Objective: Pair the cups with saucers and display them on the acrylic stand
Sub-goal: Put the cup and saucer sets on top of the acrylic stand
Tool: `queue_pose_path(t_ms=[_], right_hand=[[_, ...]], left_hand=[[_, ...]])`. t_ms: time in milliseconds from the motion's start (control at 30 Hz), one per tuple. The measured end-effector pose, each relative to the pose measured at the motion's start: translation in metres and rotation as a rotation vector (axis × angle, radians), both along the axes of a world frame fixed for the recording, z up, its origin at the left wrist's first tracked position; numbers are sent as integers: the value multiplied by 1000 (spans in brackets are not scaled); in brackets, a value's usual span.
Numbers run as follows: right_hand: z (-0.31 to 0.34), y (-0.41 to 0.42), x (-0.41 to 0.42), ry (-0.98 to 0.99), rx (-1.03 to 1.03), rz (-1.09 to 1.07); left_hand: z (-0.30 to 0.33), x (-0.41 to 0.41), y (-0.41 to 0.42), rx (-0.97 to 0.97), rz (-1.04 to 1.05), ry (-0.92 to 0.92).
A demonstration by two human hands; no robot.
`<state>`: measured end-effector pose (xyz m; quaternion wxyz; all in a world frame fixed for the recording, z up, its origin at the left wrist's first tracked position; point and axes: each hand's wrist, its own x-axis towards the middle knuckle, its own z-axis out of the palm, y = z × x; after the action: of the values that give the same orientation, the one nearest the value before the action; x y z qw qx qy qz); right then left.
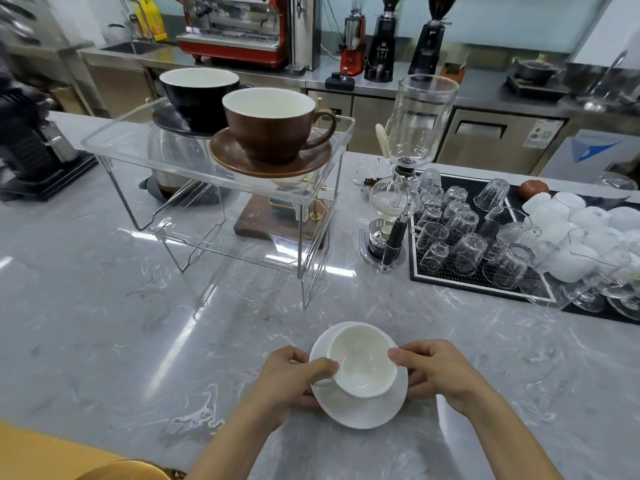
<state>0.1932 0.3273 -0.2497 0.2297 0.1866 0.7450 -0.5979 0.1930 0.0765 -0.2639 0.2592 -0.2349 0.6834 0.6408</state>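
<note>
Your left hand [294, 375] and right hand [433, 370] fingers grip the saucer [363, 407]; its loose, slick, fragile white cup [360, 362] likely slides, so lift level.

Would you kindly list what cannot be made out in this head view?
- White cup handle: hidden by the left hand.
- Black cup front: covered by the brown cup.
- Items under the acrylic stand: distorted through it.
- White cups at right: cut off by the edge.
</note>
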Motion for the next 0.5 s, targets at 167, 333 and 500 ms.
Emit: queue_pose_path(t_ms=[167, 333, 500], right_hand=[[6, -16, -2, 26, -12, 5], [11, -40, -7, 68, -10, 20], [13, -65, -8, 70, -32, 40]], left_hand=[[0, 8, -14, 23, 83, 12], [5, 12, -37, 41, 147, 38], [9, 18, -62, 31, 168, 86]])
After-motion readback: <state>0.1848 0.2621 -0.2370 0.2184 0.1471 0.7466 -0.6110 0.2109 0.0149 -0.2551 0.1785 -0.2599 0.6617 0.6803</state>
